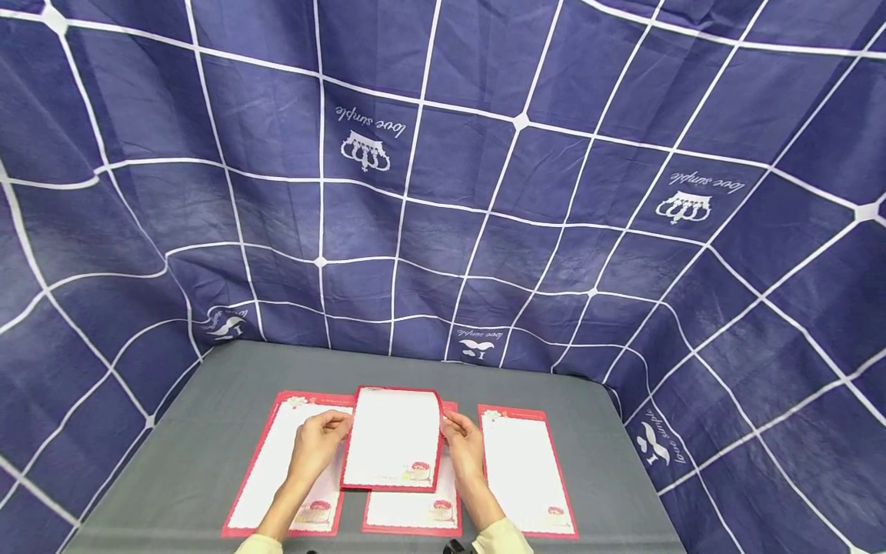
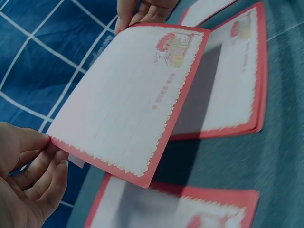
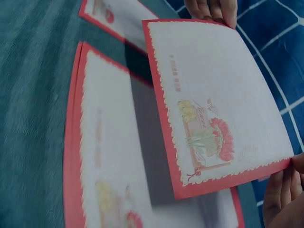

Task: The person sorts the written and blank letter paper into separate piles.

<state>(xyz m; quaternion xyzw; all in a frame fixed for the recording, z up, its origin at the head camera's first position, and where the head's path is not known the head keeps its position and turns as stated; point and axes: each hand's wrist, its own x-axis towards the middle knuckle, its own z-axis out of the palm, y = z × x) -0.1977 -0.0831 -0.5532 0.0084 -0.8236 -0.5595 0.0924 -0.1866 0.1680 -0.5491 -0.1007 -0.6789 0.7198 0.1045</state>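
Observation:
Between my two hands is a sheet of red-bordered letter paper (image 1: 393, 435), lifted above the table with its top bowed. My left hand (image 1: 320, 442) pinches its left edge between thumb and fingers. On the opposite edge, my right hand (image 1: 465, 448) grips the paper the same way. A flower picture decorates the sheet's lower corner, clear in the right wrist view. Beneath it lies a middle pile of matching paper (image 1: 411, 517), partly covered by the held sheet, which casts a shadow on it in the right wrist view.
Another matching sheet (image 1: 266, 485) lies to the left, partly behind my left forearm. A third pink-bordered sheet (image 1: 527, 477) lies on the right. The grey tabletop (image 1: 173, 469) ends at a dark blue curtain (image 1: 457, 254) with white grid lines, which also hangs along both sides.

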